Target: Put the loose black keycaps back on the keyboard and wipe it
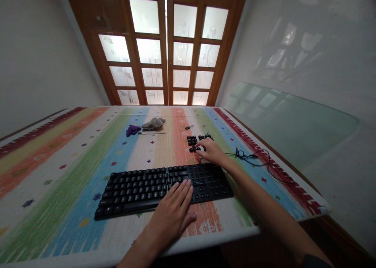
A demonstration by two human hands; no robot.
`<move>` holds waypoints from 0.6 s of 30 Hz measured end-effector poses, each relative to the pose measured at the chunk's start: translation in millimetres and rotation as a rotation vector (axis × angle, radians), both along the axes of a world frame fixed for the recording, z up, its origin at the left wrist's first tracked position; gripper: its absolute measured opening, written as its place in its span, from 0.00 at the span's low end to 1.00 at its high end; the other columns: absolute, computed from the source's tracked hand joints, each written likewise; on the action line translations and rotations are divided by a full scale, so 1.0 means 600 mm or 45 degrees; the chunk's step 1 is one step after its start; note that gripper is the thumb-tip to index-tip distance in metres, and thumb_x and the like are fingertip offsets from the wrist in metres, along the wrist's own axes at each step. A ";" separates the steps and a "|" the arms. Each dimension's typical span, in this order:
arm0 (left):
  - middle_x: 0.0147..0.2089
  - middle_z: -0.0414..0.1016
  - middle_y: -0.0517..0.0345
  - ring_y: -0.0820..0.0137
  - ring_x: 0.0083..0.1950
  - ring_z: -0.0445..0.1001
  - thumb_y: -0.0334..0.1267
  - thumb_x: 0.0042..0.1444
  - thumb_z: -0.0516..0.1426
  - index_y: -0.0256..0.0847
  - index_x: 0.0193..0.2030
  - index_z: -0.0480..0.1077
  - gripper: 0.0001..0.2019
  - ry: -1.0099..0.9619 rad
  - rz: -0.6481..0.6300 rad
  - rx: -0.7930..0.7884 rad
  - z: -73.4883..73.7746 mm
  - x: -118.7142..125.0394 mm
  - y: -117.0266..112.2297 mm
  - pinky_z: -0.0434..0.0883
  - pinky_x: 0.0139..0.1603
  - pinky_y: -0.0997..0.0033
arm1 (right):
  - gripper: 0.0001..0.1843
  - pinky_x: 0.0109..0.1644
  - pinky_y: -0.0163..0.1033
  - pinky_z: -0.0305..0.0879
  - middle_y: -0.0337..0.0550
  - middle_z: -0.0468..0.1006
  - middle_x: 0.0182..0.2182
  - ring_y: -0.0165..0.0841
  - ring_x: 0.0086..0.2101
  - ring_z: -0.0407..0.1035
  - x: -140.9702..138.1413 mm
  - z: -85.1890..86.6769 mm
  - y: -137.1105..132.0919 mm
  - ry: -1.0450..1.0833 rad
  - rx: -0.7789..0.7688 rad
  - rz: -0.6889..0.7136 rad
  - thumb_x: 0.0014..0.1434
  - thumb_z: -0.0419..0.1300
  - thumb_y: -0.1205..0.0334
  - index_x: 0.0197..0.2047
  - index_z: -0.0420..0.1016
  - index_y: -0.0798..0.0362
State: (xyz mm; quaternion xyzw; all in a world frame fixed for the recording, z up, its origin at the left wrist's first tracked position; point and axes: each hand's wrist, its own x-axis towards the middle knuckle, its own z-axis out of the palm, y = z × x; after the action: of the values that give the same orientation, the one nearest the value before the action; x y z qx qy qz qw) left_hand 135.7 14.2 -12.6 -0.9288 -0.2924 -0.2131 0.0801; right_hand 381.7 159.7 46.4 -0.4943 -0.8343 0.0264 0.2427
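Observation:
A black keyboard (132,189) lies slightly turned on the striped tablecloth in front of me. Keycaps cover its left and middle parts, while the right part shows bare key sockets. My left hand (176,205) rests flat on it, fingers stretched over the keys right of the middle. Beyond the keyboard's right half, loose black keycaps (192,139) sit in small groups on the cloth. Among them is my right hand (208,150), with thumb and forefinger closed around a keycap in the nearest group. The hand partly hides the keycaps behind it.
A purple cloth (133,130) and a grey cloth (154,123) lie farther back, with a thin stick-like tool (152,133) beside them. A small dark object (188,127) lies behind the keycaps. The black cable (249,155) is coiled at right, near the wall.

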 end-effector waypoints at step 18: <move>0.72 0.58 0.43 0.60 0.73 0.56 0.49 0.69 0.50 0.32 0.70 0.55 0.30 -0.004 -0.023 -0.057 0.011 0.000 -0.009 0.60 0.71 0.56 | 0.14 0.45 0.42 0.62 0.46 0.82 0.38 0.41 0.40 0.66 -0.007 -0.031 0.032 -0.272 -0.007 0.011 0.53 0.60 0.77 0.40 0.81 0.55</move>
State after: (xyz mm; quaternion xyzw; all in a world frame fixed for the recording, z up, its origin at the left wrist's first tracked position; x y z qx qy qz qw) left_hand 135.7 8.7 -6.1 -0.9326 -0.2889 -0.2088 0.0569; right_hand 377.4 178.9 28.0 -0.4914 -0.8574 -0.0231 0.1511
